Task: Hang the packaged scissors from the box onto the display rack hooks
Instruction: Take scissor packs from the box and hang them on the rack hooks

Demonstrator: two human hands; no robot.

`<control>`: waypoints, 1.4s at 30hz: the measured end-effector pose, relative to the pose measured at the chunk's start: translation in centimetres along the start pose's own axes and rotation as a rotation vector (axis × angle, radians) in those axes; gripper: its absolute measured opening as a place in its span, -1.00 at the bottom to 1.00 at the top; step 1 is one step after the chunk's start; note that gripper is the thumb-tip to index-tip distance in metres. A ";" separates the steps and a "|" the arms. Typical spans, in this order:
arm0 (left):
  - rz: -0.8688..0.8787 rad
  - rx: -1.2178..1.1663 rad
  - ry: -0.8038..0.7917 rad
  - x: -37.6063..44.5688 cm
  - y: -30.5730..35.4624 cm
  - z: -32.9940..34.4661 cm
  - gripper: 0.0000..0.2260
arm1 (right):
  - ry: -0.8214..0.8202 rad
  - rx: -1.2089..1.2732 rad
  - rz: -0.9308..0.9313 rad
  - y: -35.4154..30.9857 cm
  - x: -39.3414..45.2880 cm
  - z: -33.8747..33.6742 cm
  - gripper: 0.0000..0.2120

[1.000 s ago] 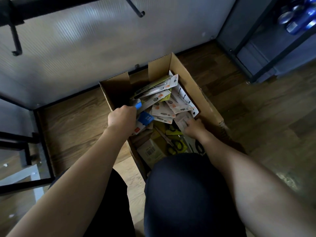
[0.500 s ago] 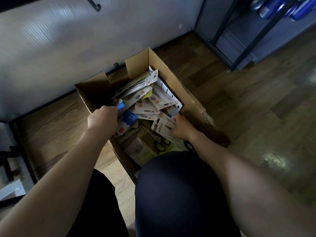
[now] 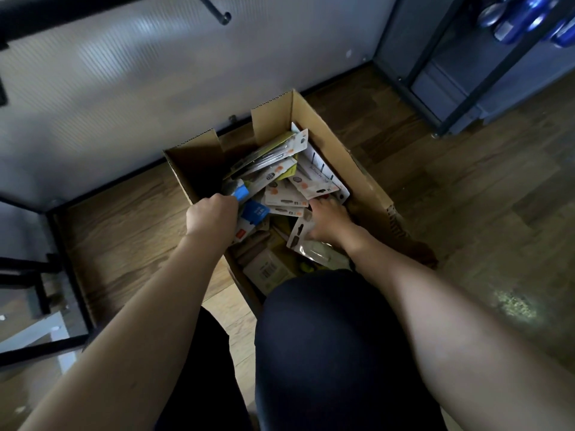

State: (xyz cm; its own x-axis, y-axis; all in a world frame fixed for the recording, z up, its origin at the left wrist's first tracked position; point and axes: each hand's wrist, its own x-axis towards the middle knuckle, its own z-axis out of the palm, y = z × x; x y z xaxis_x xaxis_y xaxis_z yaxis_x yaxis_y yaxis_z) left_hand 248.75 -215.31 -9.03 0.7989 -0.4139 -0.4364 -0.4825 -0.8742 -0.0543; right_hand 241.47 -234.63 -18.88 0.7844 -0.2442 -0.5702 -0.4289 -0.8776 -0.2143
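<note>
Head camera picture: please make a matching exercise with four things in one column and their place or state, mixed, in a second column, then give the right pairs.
Things
1. left hand
2. right hand
3. cardboard box
4. rack hook

Places or states
A. stands open on the wooden floor
B. fingers spread on loose packages inside the box
C. empty, sticks out at the top of the view
D. grips a bunch of packages with a blue end

Pairs: 1-D, 2-B, 3-A, 4-C
</note>
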 end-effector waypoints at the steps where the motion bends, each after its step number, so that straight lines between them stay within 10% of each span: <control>1: -0.007 -0.004 0.000 -0.1 0.2 -0.1 -0.74 | 0.016 -0.017 -0.013 0.0 -0.3 -0.4 -0.26; 9: -0.038 -0.102 0.090 -5.7 2.8 -2.6 -0.71 | 0.041 -0.241 -0.135 -1.2 -8.2 -5.5 -0.78; 28: -0.115 -0.536 0.395 -30.7 1.0 -34.6 -0.92 | 0.568 0.277 -0.154 -11.1 -36.6 -35.6 -0.75; 42: -0.091 -0.954 0.622 -41.6 -2.2 -52.5 -0.70 | 0.756 0.347 -0.401 -18.1 -49.1 -50.4 -0.77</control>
State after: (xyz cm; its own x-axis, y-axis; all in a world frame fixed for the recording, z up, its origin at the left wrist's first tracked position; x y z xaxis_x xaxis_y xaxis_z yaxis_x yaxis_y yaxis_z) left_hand 235.49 -209.49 56.41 0.9846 -0.1607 0.0692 -0.1566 -0.6335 0.7577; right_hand 233.32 -227.56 53.01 0.9350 -0.2599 0.2414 -0.0761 -0.8116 -0.5792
